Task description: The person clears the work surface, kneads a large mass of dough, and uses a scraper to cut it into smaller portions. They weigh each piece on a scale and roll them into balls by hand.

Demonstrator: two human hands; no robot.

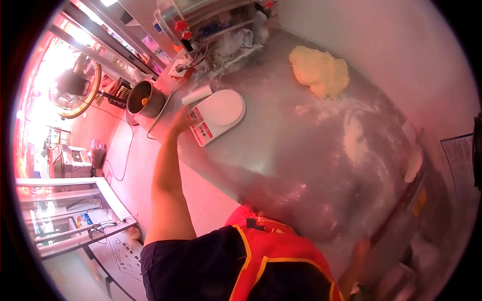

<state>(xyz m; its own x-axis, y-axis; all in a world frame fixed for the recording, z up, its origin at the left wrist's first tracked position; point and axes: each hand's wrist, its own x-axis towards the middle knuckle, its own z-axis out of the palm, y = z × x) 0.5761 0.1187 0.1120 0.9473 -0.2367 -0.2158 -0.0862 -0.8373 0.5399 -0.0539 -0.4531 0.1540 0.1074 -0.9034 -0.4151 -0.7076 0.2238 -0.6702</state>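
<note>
- On the floured steel worktop [281,150], a white digital kitchen scale [217,114] sits near the far-left edge, its round platter bare.
- Reaching out along a long bare forearm, the left hand [179,122] touches the scale's front corner by the display and buttons; fingers look loosely together, though blur keeps me from telling whether they press a button or grip the casing.
- Low at the near edge, the right hand [360,249] is a smear of motion; I cannot tell whether it is spread or closed, and nothing shows in it.
- Well apart from the scale, a large lump of yellow dough [320,71] rests at the far side, with flour patches [354,140] between it and the person.
- A white roll [197,94] lies just behind the scale; a metal pot [144,99] stands off the table's corner.
- Judging by this, the step in hand is readying or positioning the scale; the next move would call for a steady touch on the small buttons and a clear platter.
</note>
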